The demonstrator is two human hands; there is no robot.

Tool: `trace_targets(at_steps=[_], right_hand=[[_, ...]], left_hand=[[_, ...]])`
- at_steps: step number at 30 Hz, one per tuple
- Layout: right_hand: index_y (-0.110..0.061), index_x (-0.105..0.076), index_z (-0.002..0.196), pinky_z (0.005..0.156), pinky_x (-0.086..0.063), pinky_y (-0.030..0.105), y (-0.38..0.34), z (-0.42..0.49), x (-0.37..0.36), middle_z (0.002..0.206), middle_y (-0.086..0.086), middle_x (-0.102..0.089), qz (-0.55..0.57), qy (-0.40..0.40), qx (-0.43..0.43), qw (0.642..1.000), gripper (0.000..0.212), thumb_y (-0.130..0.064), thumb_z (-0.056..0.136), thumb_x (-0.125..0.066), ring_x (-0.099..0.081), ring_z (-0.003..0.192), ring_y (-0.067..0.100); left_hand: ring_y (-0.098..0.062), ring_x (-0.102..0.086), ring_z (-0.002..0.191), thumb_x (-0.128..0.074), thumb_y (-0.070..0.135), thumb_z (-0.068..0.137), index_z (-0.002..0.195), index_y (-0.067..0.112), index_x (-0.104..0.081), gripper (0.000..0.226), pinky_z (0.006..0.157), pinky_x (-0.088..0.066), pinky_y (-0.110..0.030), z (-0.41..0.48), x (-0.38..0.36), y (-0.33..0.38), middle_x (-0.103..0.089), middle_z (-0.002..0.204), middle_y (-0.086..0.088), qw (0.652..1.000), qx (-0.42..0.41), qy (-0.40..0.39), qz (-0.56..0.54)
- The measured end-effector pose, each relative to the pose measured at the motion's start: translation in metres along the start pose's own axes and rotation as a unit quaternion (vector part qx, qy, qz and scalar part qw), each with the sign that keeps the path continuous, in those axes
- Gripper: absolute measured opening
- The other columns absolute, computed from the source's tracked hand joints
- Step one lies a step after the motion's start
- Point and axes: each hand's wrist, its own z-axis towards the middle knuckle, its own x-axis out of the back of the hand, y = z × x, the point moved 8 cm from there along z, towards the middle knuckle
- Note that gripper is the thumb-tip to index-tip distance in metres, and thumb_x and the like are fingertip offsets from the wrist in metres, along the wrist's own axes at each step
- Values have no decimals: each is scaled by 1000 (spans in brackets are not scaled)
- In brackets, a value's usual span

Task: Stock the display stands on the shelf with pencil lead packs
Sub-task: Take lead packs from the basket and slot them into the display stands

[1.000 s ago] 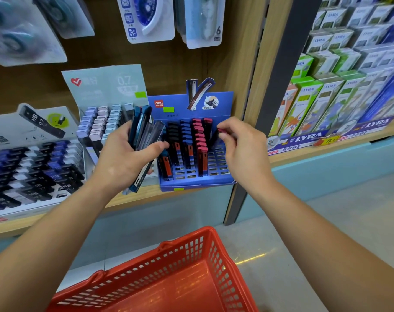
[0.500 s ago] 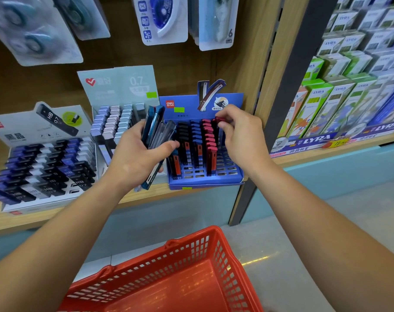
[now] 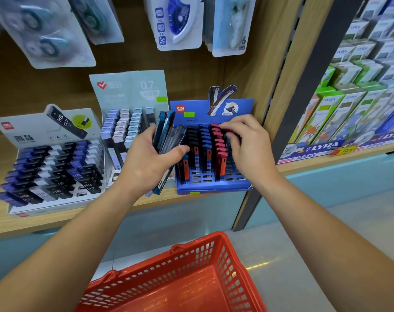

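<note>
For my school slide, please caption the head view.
Left hand holds spare pencil lead packs; right hand touches red-capped packs in blue display stand.

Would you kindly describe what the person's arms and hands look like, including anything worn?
No sleeves show: both arms are bare right to the frame's edge. The left hand and right hand wear no gloves, and I see no rings, watch or bracelets at the wrists. The nails look short and unpainted.

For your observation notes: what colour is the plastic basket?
Red-orange basket, clearest in the head view.
</note>
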Motion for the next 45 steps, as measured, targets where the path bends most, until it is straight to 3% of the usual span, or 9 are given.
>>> trace_targets(at_steps=[7,12,16,22,27,32,37,41,45], right_hand=[[-7,-72,121,99,-37,6,7,-4,-4,117,2,-59,12,-61,-34,997,31,1,97,-54,-55,106,8],[-18,-68,129,99,-46,24,5,-7,1,120,-9,-56,65,-72,-67,993,33,-26,98,-58,-54,114,5],[-21,-64,134,104,-35,24,-4,-19,-5,128,-10,-55,1,-140,-25,990,54,-51,93,-47,-47,121,14],[-24,-57,142,99,-46,36,-14,-24,-3,140,-10,-49,-130,-183,25,974,71,-66,89,-36,-41,128,18],[-26,-41,151,108,-43,40,-24,-25,-1,148,-7,-41,-157,-231,3,960,69,-60,92,-52,-36,133,20],[-27,-56,139,100,-44,31,-77,-22,22,129,-8,-59,70,-168,-87,979,43,-41,99,-54,-53,116,9],[-8,-72,103,67,-56,30,-135,-47,17,82,10,-72,331,-245,-228,882,16,-12,100,-57,-68,68,16],[-11,-74,104,73,-62,41,-150,-65,21,86,13,-73,357,-247,-252,865,11,-13,96,-65,-69,75,19],[-17,-71,103,53,-56,28,-156,-77,26,79,12,-67,366,-200,-278,865,10,-14,95,-68,-63,65,11]], left_hand=[[-6,-70,79,-81,22,84,113,24,-64,33,69,-55,-28,0,-1,0,-76,95,10,1000,-1,2,-17],[-7,-71,80,-82,24,84,114,25,-64,35,70,-56,-30,0,0,-1,-76,96,10,1000,1,1,-17],[-8,-72,85,-82,25,84,115,25,-64,36,73,-60,-34,-1,0,-2,-76,98,10,1000,9,7,-13],[-7,-71,80,-82,22,84,106,29,-64,29,66,-57,-28,-5,0,6,-75,91,10,1000,20,15,-9],[-2,-70,76,-78,17,87,104,28,-63,25,61,-53,-16,-22,8,28,-75,89,11,998,13,33,-42],[-16,-62,52,-73,8,90,96,17,-63,16,47,-52,-27,-64,16,46,-72,70,3,995,49,-5,-88],[-26,-63,62,-72,8,90,105,7,-67,16,49,-56,-33,-111,27,61,-69,84,-26,992,57,-44,-108],[-14,-69,70,-75,13,88,106,17,-70,20,61,-58,-28,-139,41,63,-76,83,-5,991,54,-44,-119],[-3,-71,79,-76,16,87,99,20,-72,13,68,-50,-11,-152,51,54,-79,90,5,993,62,-4,-104]])
